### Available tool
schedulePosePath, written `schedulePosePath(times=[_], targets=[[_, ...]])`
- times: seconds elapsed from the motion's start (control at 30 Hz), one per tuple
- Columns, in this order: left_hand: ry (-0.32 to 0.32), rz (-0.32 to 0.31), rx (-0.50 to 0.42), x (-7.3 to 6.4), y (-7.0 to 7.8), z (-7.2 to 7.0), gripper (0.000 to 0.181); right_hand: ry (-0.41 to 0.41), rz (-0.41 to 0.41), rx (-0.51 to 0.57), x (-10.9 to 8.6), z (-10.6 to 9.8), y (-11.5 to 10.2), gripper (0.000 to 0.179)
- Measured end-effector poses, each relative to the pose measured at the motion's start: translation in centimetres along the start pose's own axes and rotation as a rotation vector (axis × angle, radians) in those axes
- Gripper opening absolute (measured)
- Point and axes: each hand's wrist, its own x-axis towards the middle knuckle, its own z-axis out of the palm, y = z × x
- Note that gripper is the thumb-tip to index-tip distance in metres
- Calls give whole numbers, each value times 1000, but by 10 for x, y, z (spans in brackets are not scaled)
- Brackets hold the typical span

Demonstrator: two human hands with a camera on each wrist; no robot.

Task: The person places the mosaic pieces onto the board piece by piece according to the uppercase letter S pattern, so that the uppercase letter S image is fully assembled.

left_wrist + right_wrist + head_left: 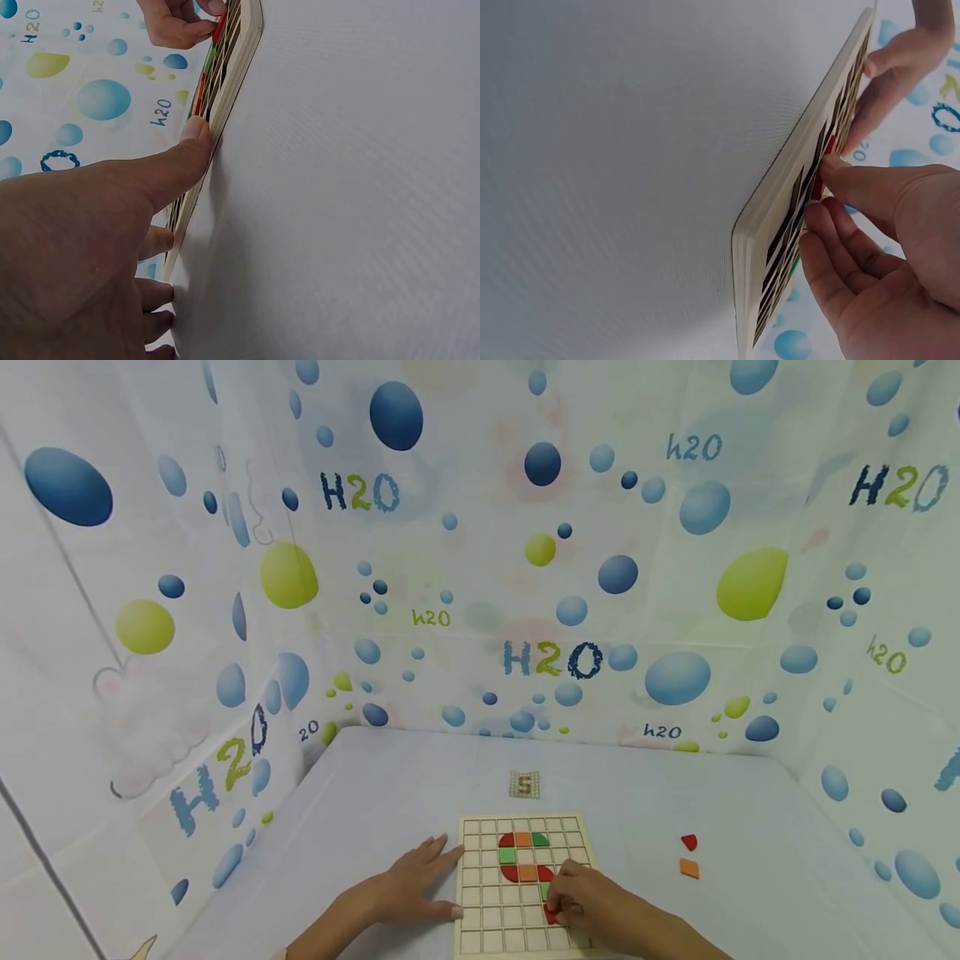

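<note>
A wooden grid board [491, 941] lies on the white-covered table, with red, orange and green tiles set in its cells as a curving line. My right hand [592, 902] pinches a red tile [551, 914] between thumb and fingertips, low on that line, at a cell. In the right wrist view the same red tile [817, 187] touches the board's face; the fingers partly cover it. Along the board's left edge rests my left hand [412, 887], fingers spread and fairly straight. Its thumb [187, 150] touches the rim in the left wrist view.
Right of the board lie a loose red tile [689, 842] and an orange square tile [689, 868]. Behind it sits a small pattern card [524, 785] with an S-like figure. Curtains [480, 568] printed with bubbles enclose the table on the back and sides.
</note>
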Motion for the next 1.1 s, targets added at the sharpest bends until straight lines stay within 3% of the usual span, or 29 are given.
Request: schedulePosePath(times=[0.27, 0.63, 0.83, 0.97, 1.1], targets=[[3, 35, 13, -2, 1, 0, 93, -4, -23, -1, 3, 0, 1, 18], [2, 25, 17, 0, 0, 0, 94, -5, -12, -55, 4, 0, -2, 18], [0, 16, 19, 0, 0, 0, 94, 10, 16, -6, 2, -5, 4, 12], [0, 19, 22, -1, 1, -1, 94, 78, 58, 40, -4, -18, 18, 8], [-3, 25, 13, -2, 2, -3, 93, 198, 65, 36, -18, -38, 34, 12]])
